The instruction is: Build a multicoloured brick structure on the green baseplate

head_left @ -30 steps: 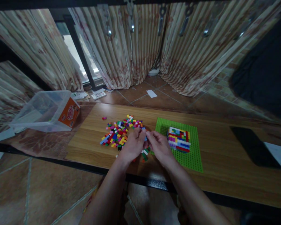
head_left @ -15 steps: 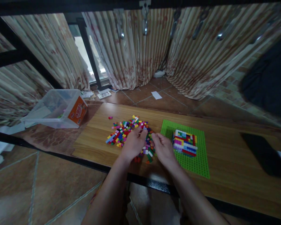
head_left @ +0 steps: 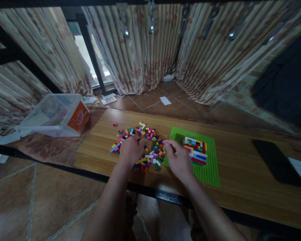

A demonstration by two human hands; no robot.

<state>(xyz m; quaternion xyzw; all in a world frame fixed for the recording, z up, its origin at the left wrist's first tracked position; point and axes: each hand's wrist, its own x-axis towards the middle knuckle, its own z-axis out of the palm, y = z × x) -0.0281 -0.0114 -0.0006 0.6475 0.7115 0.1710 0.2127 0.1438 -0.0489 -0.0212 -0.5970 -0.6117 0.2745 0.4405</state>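
Many small coloured toy bricks lie in a loose ring-shaped heap on the wooden table. Over the left part of this heap is my left hand, its fingers curled and close together at the bricks; what they hold, if anything, is hidden. My right hand is pinched just right of the heap, above the left edge of a green studded baseplate. Whatever sits between its fingertips is too small to make out. A layered block of multicoloured bricks stands on the baseplate, partly covered by my right hand.
A clear plastic tub with an orange label stands at the table's left end. Farther right lie a dark flat object and a white paper. A black rail runs along the near table edge. Striped curtains hang behind.
My hands have moved apart: the left one shifted left over the heap, and the right one drew slightly away from the bricks. The whole view has shifted a little.
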